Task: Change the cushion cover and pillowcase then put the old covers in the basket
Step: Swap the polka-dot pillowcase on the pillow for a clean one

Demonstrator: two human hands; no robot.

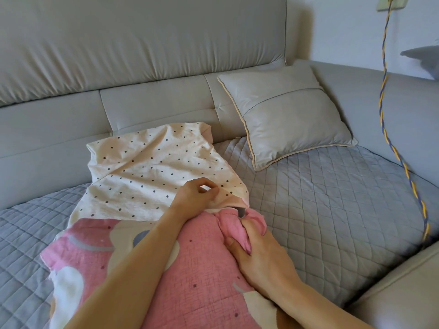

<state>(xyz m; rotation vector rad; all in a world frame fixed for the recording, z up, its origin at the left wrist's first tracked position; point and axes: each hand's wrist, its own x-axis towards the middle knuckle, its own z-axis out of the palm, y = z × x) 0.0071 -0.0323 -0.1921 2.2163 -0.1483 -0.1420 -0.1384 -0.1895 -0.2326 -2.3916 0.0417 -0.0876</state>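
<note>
A pillow lies on the sofa seat in front of me. Its near half wears a pink patterned cover (197,269); its far half shows a cream cover with dark dots (147,172). My left hand (194,200) pinches the dotted cover's edge near its right corner. My right hand (251,248) grips a bunched fold of the pink cover at the pillow's right side. A grey cushion (289,115) with pale piping leans against the sofa's back corner, to the right of the pillow. No basket is in view.
The grey sofa backrest (142,55) runs along the far side, above a quilted blue-grey seat pad (332,198). A twisted yellow and blue cord (392,148) hangs down at the right. A sofa arm (403,293) fills the near right corner.
</note>
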